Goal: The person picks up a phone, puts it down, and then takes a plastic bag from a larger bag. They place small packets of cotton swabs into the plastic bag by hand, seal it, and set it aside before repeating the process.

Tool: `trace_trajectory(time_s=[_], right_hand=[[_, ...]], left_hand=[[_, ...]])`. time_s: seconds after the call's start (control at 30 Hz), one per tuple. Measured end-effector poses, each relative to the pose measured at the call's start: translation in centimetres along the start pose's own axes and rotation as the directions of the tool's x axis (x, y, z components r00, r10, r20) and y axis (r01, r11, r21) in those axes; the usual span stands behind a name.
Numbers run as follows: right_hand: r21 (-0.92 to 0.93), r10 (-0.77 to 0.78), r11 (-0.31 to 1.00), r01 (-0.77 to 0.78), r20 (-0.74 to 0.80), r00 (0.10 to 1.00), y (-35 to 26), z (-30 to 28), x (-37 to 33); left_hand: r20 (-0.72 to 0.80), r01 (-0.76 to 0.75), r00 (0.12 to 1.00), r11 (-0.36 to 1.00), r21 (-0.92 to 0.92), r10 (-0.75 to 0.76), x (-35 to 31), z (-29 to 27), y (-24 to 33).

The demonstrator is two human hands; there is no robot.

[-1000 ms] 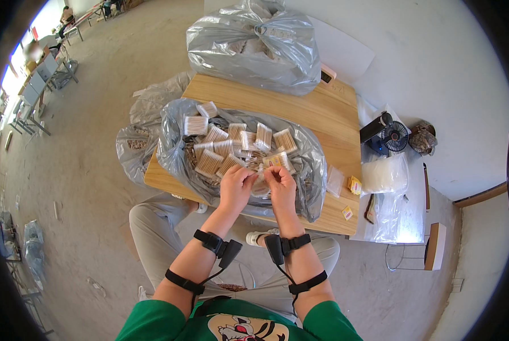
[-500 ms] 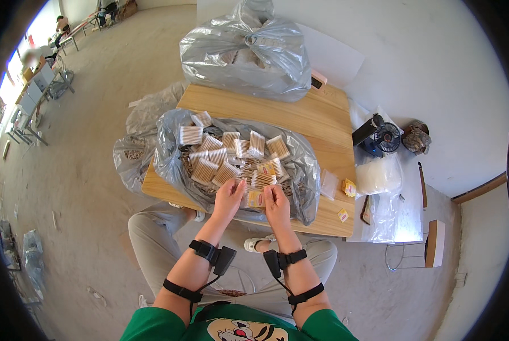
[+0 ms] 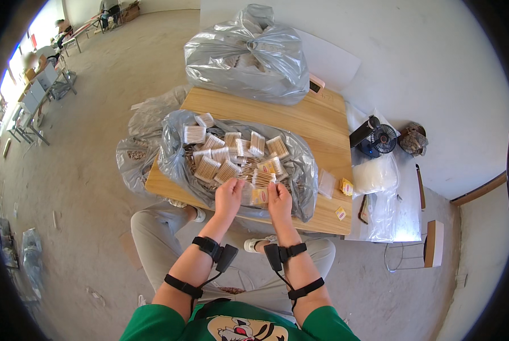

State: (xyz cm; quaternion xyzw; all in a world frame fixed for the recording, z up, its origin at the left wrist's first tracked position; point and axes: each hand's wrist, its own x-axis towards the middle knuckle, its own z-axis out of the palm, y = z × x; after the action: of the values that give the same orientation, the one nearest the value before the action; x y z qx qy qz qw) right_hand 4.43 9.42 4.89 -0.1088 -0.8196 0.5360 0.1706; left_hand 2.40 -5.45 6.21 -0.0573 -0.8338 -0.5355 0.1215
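Between my two hands, over the near edge of an open grey plastic bag (image 3: pixel 307 170), is a small clear packet (image 3: pixel 258 196) with a yellow printed card in it. My left hand (image 3: pixel 229 200) pinches its left side. The thumb and fingers of my right hand (image 3: pixel 279 201) close on its right side. Wooden-stick cotton swabs (image 3: pixel 264 178) lie right against the packet's top; whether they are inside it I cannot tell. Several bundles of cotton swabs (image 3: pixel 208 169) lie in the grey bag on many loose ones. Another yellow card (image 3: pixel 271 166) shows among them.
The wooden table (image 3: pixel 322 133) carries a large tied grey bag (image 3: pixel 246 62), flat clear packets (image 3: pixel 326 183), a stack of yellow cards (image 3: pixel 346 186) and a loose card (image 3: pixel 340 213). To the right stand a small fan (image 3: pixel 383 138) and a white plastic-wrapped bundle (image 3: pixel 375 175). People sit far left.
Both hands stay at the packet with only slight shifts. The packet's yellow card sits a little higher and further right. The whole view has moved slightly.
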Motion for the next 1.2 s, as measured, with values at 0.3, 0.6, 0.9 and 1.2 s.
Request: trace_trajectory(time_s=[0.3, 0.6, 0.9, 1.2], right_hand=[[-0.146, -0.078, 0.987, 0.071, -0.038, 0.996, -0.6, 1.0, 2.1], [-0.278, -0.243, 0.930, 0.240, 0.024, 0.970, -0.7, 2.1, 4.5], [-0.596, -0.495, 0.625, 0.504, 0.198, 0.846, -3.3, 2.5, 2.8], [-0.536, -0.470, 0.736, 0.413, 0.034, 0.882, -3.3, 3.7, 3.4]], left_hand=[[-0.192, 0.150, 0.970, 0.989, -0.006, -0.148, 1.8, -1.1, -4.2], [-0.322, 0.188, 0.930, 0.982, 0.000, -0.178, 2.8, -2.9, -6.3], [-0.302, 0.208, 0.899, 0.916, -0.343, -0.317, 1.6, -4.2, -6.9], [-0.283, 0.144, 0.936, 0.961, -0.236, -0.209, 0.7, -4.7, -5.7]])
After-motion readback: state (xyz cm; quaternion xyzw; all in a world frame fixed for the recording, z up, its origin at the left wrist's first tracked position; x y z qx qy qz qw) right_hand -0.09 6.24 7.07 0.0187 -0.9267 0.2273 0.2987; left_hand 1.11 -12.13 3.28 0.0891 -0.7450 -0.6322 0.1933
